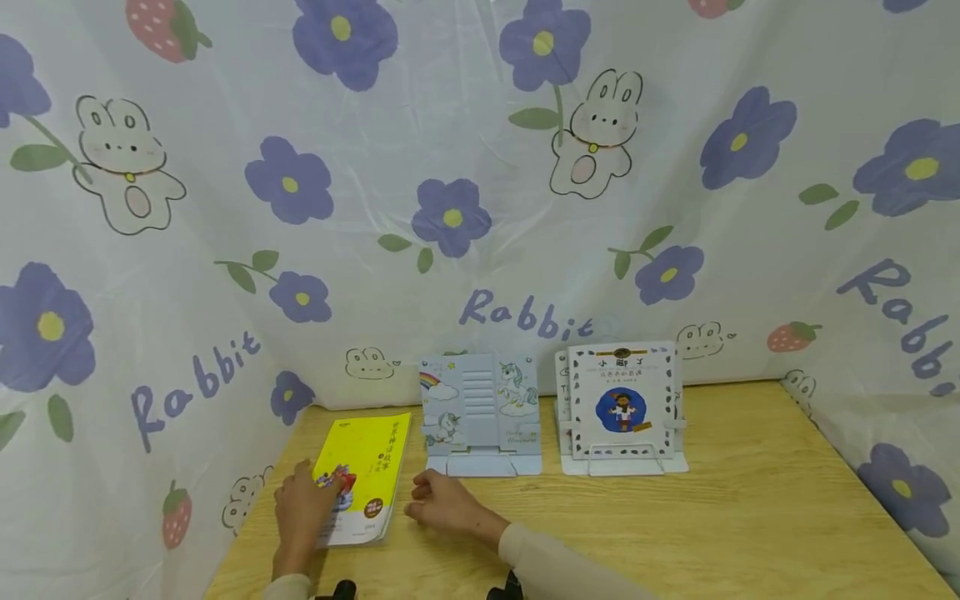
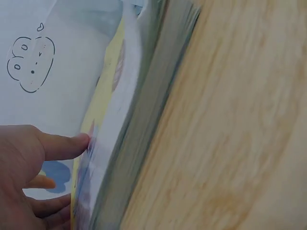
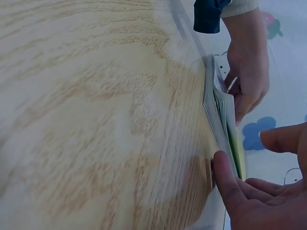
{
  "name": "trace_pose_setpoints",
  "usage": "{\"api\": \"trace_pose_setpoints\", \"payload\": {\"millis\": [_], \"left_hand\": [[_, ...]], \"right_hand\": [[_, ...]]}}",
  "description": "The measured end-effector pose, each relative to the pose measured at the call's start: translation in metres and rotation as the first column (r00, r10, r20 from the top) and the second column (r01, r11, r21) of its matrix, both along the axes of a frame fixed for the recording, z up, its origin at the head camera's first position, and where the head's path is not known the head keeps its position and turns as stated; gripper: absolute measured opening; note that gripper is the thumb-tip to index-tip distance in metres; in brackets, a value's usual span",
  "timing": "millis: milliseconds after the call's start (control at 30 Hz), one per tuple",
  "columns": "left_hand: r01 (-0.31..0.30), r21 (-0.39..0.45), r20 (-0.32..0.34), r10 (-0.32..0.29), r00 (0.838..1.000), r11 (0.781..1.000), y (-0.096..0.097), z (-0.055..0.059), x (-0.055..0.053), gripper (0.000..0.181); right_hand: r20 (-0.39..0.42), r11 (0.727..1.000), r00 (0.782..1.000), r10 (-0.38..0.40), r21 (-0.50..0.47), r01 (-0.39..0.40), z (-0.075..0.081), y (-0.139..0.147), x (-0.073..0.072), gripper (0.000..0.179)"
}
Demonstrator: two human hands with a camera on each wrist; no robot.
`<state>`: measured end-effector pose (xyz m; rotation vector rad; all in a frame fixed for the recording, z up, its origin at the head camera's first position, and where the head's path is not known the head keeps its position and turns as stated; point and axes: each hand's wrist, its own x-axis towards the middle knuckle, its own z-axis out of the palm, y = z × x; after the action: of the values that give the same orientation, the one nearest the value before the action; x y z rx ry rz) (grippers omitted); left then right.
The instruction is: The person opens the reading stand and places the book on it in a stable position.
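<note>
A yellow book (image 1: 378, 454) with a white lower band lies on the left part of the table. My left hand (image 1: 302, 508) grips its left side, thumb on the cover and other fingers at the edge. In the left wrist view the left hand (image 2: 29, 167) shows beside the book's thick page block (image 2: 144, 110). My right hand (image 1: 447, 506) is just right of the book, holding nothing. The right wrist view shows the right hand (image 3: 268, 191) with its thumb apart and fingertips close to the book's pages (image 3: 220, 112); whether they touch, I cannot tell.
Behind the right hand stands a pale blue unicorn book stand (image 1: 480, 408) with nothing on its front. To its right, another stand (image 1: 681, 462) holds a white picture book (image 1: 626, 400) upright. A patterned curtain (image 1: 405, 300) borders the wooden table (image 1: 750, 508) at the back and sides.
</note>
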<state>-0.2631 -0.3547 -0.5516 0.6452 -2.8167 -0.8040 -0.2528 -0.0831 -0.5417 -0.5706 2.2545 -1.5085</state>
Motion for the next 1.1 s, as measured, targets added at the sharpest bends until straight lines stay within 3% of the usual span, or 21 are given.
{"api": "trace_pose_setpoints", "payload": {"millis": [133, 300, 533, 900, 1100], "left_hand": [[-0.009, 0.07, -0.027, 0.01, 1.0, 0.998, -0.001, -0.003, 0.0, 0.082], [-0.013, 0.138, -0.027, 0.017, 0.999, 0.99, 0.002, -0.004, -0.001, 0.077], [-0.053, 0.22, -0.108, 0.078, 0.991, 0.974, 0.008, -0.001, -0.001, 0.07], [-0.057, 0.321, -0.211, 0.13, 0.969, 0.946, 0.011, -0.001, 0.006, 0.067], [-0.08, 0.386, -0.238, 0.183, 0.954, 0.919, 0.012, 0.003, 0.006, 0.067]], "right_hand": [[0.026, 0.999, 0.999, 0.035, -0.011, -0.035, -0.003, 0.0, -0.001, 0.054], [0.065, 0.994, 0.996, 0.066, -0.091, -0.06, -0.003, 0.001, 0.001, 0.051], [0.129, 0.983, 0.987, 0.095, -0.168, -0.073, -0.003, 0.002, 0.002, 0.052], [0.13, 0.984, 0.986, 0.101, -0.159, -0.079, -0.008, 0.005, 0.001, 0.051], [0.123, 0.986, 0.988, 0.089, -0.154, -0.07, -0.009, 0.006, 0.0, 0.052]]}}
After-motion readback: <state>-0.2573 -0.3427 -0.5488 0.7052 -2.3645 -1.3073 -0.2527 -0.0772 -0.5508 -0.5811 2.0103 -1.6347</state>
